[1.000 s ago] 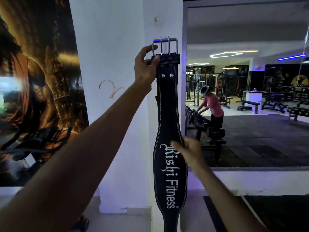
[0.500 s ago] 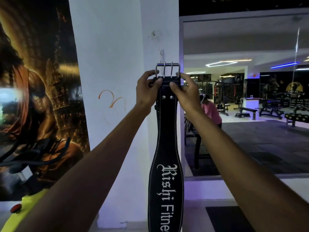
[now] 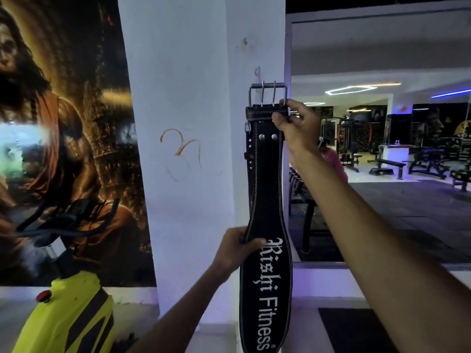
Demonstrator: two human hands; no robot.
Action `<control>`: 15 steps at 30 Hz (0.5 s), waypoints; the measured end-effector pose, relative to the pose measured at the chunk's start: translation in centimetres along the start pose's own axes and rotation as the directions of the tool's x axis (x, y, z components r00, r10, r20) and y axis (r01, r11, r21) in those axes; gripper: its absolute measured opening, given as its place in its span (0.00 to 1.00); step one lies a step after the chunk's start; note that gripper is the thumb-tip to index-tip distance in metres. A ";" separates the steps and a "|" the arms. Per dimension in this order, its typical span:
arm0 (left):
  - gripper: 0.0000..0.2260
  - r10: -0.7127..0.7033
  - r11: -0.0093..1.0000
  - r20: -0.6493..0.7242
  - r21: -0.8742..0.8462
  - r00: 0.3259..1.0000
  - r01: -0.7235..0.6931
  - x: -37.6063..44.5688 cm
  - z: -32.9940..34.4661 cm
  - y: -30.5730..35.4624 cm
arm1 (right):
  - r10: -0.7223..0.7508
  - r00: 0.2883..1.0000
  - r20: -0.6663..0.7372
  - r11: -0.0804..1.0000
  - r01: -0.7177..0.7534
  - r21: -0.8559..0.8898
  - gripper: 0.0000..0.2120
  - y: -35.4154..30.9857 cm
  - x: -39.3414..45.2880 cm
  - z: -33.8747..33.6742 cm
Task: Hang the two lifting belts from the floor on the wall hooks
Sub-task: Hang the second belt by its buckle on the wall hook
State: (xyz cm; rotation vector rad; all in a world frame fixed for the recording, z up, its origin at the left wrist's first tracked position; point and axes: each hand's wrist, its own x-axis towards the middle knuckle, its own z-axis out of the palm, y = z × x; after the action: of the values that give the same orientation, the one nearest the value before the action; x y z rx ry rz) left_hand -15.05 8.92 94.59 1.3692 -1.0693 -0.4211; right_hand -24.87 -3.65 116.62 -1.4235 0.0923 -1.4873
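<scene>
A black leather lifting belt (image 3: 265, 189) with white "Rishi Fitness" lettering hangs upright in front of a white pillar (image 3: 193, 103). Its steel two-prong buckle (image 3: 267, 94) is at the top. My right hand (image 3: 297, 128) pinches the belt's top edge just under the buckle. My left hand (image 3: 238, 247) grips the belt's left edge at mid-length. A small wall hook (image 3: 258, 71) sticks out of the pillar just above and left of the buckle; the buckle is below it, not on it. A second belt is not in view.
A yellow exercise bike (image 3: 68, 314) with black handlebars stands at lower left before a dark mural (image 3: 58, 123). Right of the pillar a large mirror (image 3: 382, 138) reflects benches, machines and a person in a pink shirt. A dark floor mat (image 3: 356, 329) lies at lower right.
My left hand let go of the belt's top and dropped to grip its left edge at mid-length. My right hand stayed at the top under the buckle, just below the hook.
</scene>
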 end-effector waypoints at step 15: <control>0.05 0.011 0.996 0.040 0.086 0.999 -0.014 0.3 0.1 -2.9 | 0.023 1.000 -0.005 0.999 -0.024 -0.046 0.18 0.5 -2.2 -1.9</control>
State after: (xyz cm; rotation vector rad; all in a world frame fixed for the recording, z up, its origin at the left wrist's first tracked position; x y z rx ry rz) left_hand -14.02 8.01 91.99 1.4343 -1.1393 -0.3980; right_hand -26.55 -3.46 114.19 -1.4507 0.1465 -1.4778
